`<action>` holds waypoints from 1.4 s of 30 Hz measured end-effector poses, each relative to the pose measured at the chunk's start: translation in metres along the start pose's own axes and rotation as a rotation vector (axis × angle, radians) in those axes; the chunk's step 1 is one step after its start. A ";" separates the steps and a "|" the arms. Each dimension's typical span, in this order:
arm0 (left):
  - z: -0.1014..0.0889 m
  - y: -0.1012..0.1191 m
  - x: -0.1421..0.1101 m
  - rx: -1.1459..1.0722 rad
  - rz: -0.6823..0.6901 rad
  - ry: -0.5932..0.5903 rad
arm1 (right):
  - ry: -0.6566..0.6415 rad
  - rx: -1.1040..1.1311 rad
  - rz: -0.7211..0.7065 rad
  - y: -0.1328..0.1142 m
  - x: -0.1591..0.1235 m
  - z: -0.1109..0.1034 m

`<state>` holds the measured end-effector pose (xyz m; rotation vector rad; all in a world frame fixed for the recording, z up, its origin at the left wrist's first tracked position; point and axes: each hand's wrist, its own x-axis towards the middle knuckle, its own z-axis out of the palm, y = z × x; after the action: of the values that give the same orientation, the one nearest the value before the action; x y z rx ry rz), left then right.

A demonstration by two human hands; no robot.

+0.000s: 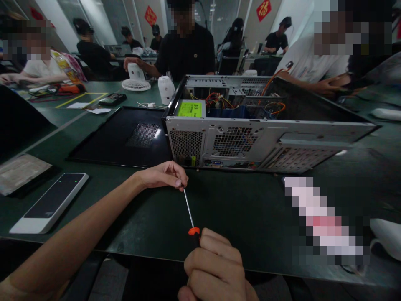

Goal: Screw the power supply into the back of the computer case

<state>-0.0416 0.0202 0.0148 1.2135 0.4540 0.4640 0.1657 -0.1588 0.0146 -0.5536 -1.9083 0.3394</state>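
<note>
My right hand (216, 267) is wrapped round the black and orange handle of a screwdriver (189, 207), its thin metal shaft pointing away from me. At the far end of the shaft, my left hand (167, 174) is closed with thumb and fingertips pinched at the tip. Whatever those fingertips hold there, if anything, is too small to make out. Just beyond my hands lies an opened computer case (269, 140) on its side, its rear face towards me. Inside it show a power supply with a green label (190, 109) and coloured cables. A black side panel (125, 136) lies flat left of the case.
A white device with a dark screen (53, 202) and a flat metal-topped box (23, 173) lie at left. White fans (136, 79) stand behind the panel. A pixelated long object (322, 217) lies at right. Several people sit around other tables.
</note>
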 end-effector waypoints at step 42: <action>-0.009 0.010 -0.005 -0.107 -0.208 0.110 | -0.515 -0.231 -0.098 0.014 0.022 0.002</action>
<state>-0.0520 0.0273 0.0224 1.0289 0.6345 0.3725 0.1598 -0.1358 0.0246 -0.5566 -2.4848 0.2094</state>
